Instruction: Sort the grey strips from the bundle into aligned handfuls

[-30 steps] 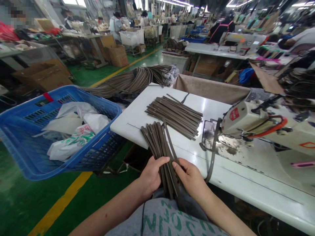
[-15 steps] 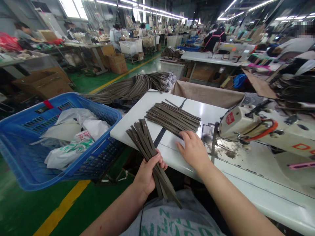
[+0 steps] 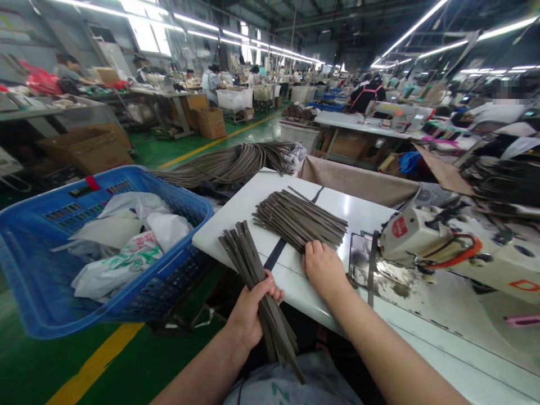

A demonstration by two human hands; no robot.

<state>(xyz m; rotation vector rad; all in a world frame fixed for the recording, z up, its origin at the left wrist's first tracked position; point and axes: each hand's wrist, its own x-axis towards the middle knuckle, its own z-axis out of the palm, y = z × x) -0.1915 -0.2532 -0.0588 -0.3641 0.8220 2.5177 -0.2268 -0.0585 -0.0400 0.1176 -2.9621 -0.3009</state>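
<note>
My left hand [image 3: 253, 312] is closed around a bundle of flat grey-brown strips [image 3: 243, 253], fanned at the upper end and hanging over my lap below. A pile of similar strips [image 3: 297, 216] lies on the white sewing table [image 3: 230, 211]. At the pile's near edge rests my right hand [image 3: 324, 270], fingers curled against the strips, with the fingertips partly hidden. Beneath the pile, a dark band [image 3: 276, 253] crosses the tabletop. Right of that hand stands a sewing machine [image 3: 422, 239], a single strip [image 3: 373, 270] lying upright in view beside its head.
A blue basket [image 3: 19, 253] holding white plastic bags stands left of the table. Behind the table lie a long heap of strips [image 3: 240, 163] and a beige cloth-lined bin [image 3: 358, 183]. Several people sit at other machines farther back.
My right hand's fingers have gone from spread to curled at the pile's near edge. My left hand still holds its bundle. The camera has tilted up slightly.
</note>
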